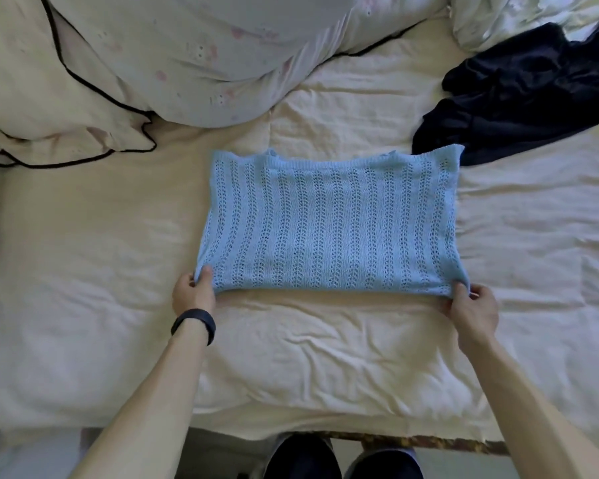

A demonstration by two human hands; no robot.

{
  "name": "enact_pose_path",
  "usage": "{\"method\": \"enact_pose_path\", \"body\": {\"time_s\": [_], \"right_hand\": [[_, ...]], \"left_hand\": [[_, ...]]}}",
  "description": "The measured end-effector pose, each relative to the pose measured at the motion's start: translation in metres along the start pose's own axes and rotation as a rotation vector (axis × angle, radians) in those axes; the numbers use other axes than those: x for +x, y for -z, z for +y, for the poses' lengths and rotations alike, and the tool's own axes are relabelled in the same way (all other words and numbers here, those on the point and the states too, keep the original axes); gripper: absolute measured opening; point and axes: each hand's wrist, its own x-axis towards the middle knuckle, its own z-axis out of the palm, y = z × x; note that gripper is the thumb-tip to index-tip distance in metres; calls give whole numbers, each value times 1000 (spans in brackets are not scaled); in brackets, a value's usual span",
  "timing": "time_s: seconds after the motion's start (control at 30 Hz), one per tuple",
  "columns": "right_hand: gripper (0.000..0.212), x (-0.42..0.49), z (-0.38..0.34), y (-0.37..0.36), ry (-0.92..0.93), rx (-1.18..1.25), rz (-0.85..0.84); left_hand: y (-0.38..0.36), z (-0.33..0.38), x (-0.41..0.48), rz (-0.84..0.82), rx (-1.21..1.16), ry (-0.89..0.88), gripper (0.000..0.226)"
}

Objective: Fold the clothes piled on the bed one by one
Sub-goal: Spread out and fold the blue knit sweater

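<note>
Blue open-knit top is laid flat mid-bed, near edge lifted slightly. Judged light, soft, stretchy, prone to sagging; best taken at the corners. Near corners are pinched by left hand and right hand. Dark garment is left unfolded far right, beside the pillows.

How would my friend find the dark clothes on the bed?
Look at the cream bed, then its far right side. At the far right corner of the flat blue knit top lies a navy garment. It alone is dark and crumpled.
</note>
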Motion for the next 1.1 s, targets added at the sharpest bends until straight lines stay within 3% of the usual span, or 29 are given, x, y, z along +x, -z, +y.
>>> {"method": "enact_pose_path", "body": {"time_s": [0.13,0.2,0.23,0.3,0.37,0.43,0.5,0.63,0.77,0.83,1.0,1.1], "right_hand": [[16,2,-3,3,0,-38,-17],[25,-3,-8,2,-4,-85,14],[34,-8,-12,-1,24,-133,62],[46,-26,-26,-13,172,-258,173],[50,-54,-45,-39,439,-340,181],[53,-79,-60,-76,706,-472,32],[55,-89,-68,-114,890,-636,-138],[61,-31,-74,-132,1030,-882,-241],[70,52,-89,-104,827,-909,-58],[71,64,-104,-108,785,-877,-1],[70,55,-138,-150,1060,-886,-109],[71,77,-130,-131,898,-859,-49]], "left_hand": [[-3,0,5,-154,5,54,34],[-7,8,1,-102,59,19,45],[-10,12,-3,-9,149,-97,50],[-22,22,-21,119,332,-523,59],[-48,35,-45,-47,489,-874,66],[-83,45,-64,-292,687,-1013,68],[-113,50,-66,-381,880,-1085,67],[-125,62,-6,-323,1016,-1121,63],[-105,89,72,-120,991,-989,68],[-111,109,85,-78,955,-1043,69],[-149,128,74,-114,918,-1193,68],[-142,122,94,-58,905,-1073,69]]}}
